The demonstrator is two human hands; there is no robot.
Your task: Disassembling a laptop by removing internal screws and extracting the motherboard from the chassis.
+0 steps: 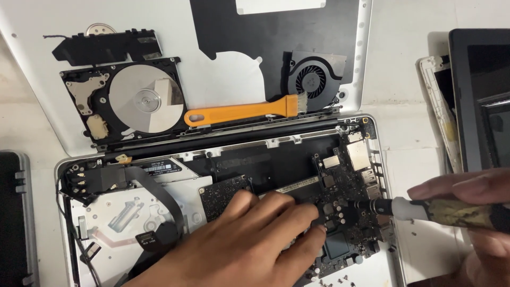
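- In the head view, we see our right hand (pixel 473 212) closed around the handle of a screwdriver (pixel 425 209), thumb and fingers wrapped about its patterned grip with no gap showing; the tool lies nearly level and points left.
- The dark tip of the screwdriver meets the circuit board (pixel 345 212) just ahead of our right fingers; we cannot tell the exact screw it sits on.
- Our left hand (pixel 249 239) lies flat and spread on the circuit board, holding nothing; its fingertips (pixel 313 210) press on the board just beside the screwdriver tip, close but not touching the tool.
- The circuit board sits inside the opened laptop case (pixel 385 175), under both hands, its right edge with the metal ports nearest our right hand.
- To the left of our left hand, a black flat cable (pixel 159 196) curves across the silver part of the case.
- Beyond our left hand, well apart, an orange brush (pixel 239 112) lies along the hinge, its bristles toward a black fan (pixel 313 79).
- Farther left of the brush rests an opened hard drive (pixel 127 101) with its shiny disc bare.
- Below the right hand, small loose screws (pixel 340 277) lie scattered near the lower edge of the case.
- Beyond our right hand, at the far right, stands a dark screen (pixel 478 95).
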